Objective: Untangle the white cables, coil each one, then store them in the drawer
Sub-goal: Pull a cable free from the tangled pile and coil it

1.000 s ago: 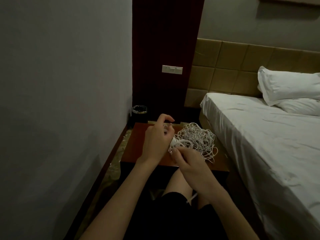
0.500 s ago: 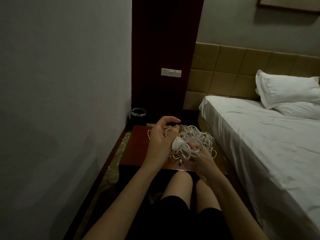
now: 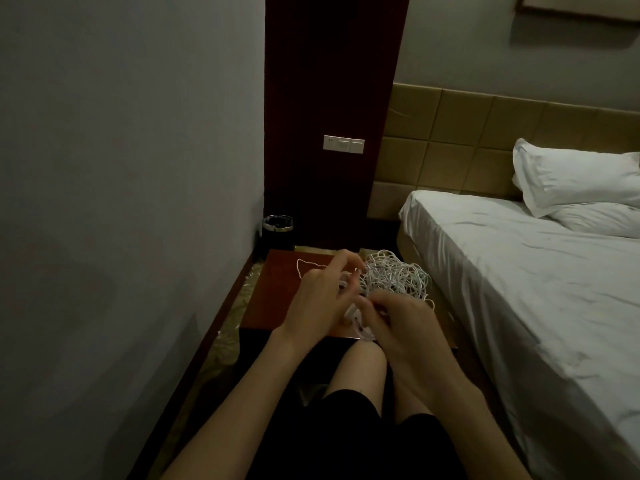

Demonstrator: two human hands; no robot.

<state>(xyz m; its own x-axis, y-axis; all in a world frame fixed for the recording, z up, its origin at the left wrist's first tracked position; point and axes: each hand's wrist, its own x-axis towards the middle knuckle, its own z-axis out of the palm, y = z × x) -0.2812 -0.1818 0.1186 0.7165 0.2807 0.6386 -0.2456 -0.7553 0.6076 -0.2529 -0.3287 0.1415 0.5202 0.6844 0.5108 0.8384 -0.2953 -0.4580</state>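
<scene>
step: untangling | left hand [image 3: 320, 299] and right hand [image 3: 398, 317] seemingly pinch strands, fingers curled, to work cables [image 3: 394, 275] loose over worktop [image 3: 277, 292]

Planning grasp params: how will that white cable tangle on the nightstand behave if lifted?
The white cable tangle is probably floppy: thin strands loop loosely. It looks light for its bulk. Likely to snag and drag, since a stray loop trails across the nightstand.

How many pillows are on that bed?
2: one plump white pillow against the padded headboard, another white pillow lying flatter under it. More may sit beyond the frame's right edge.
</scene>
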